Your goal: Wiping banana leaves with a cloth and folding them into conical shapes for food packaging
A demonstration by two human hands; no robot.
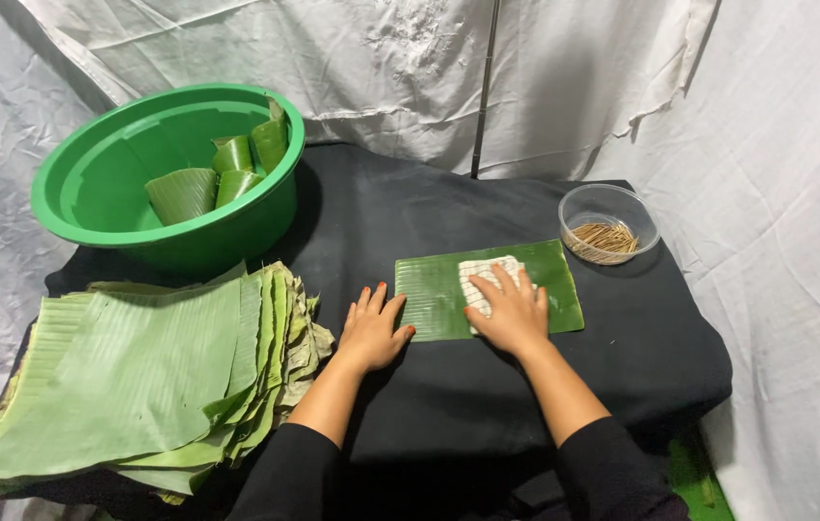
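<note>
A rectangular green banana leaf piece lies flat on the black cloth-covered table. My right hand presses a white checked cloth onto the leaf's middle. My left hand rests flat on the table, fingers spread, with its fingertips touching the leaf's left edge. Both arms wear black sleeves.
A thick stack of large banana leaves lies at the left front. A green plastic basin with several folded leaf pieces stands at the back left. A clear round bowl of small wooden sticks sits at the back right. White sheeting hangs behind.
</note>
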